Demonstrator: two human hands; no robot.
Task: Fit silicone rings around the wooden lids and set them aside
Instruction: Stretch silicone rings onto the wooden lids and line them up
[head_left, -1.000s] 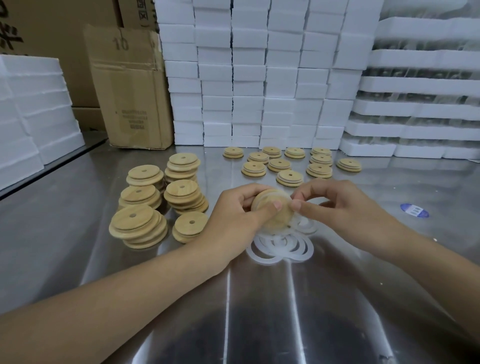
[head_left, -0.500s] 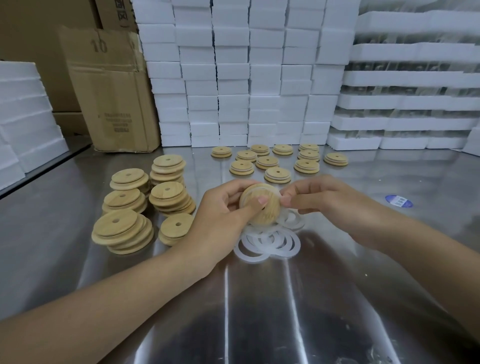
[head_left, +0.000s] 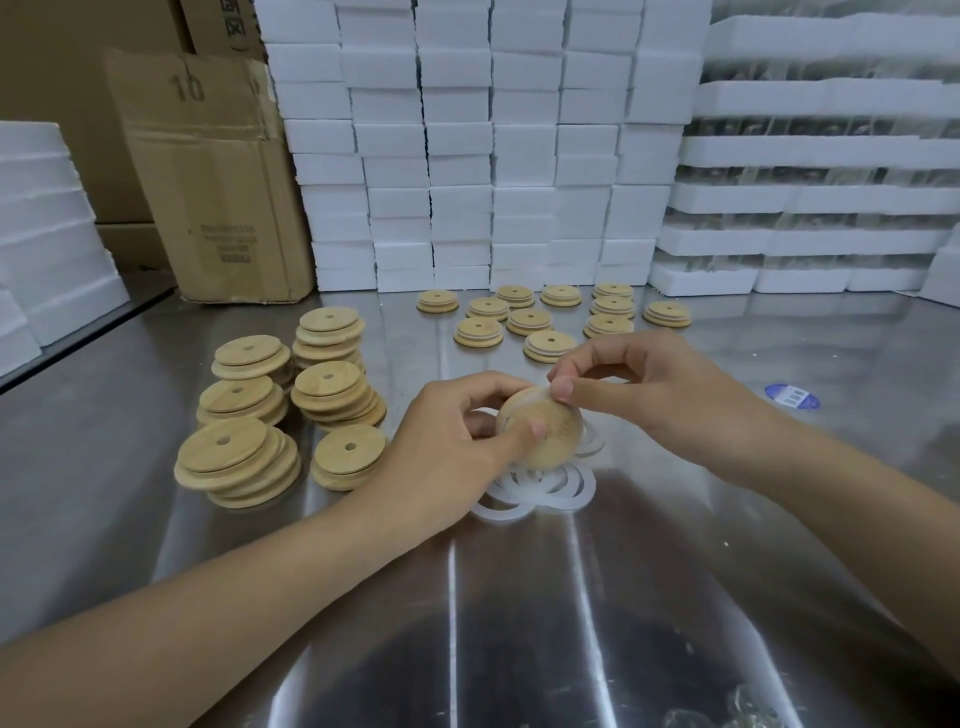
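Note:
My left hand (head_left: 447, 447) grips a round wooden lid (head_left: 545, 431) above the steel table, thumb pressed on its face. My right hand (head_left: 644, 395) pinches a translucent silicone ring (head_left: 543, 391) at the lid's upper edge with thumb and forefinger. Under the lid lies a loose pile of white silicone rings (head_left: 540, 486). Stacks of bare wooden lids (head_left: 270, 410) stand to the left. Several lids fitted with rings (head_left: 550, 317) lie singly on the table farther back.
A wall of white foam blocks (head_left: 488, 156) closes the back, with foam trays (head_left: 821, 197) at the right and more foam (head_left: 47, 234) at the left. A cardboard box (head_left: 208, 176) stands at the back left. A blue sticker (head_left: 792, 397) lies on the steel table (head_left: 519, 597).
My right thumb and forefinger have moved up round the lid's edge to its top. The left hand keeps its hold on the lid. The camera has shifted a little.

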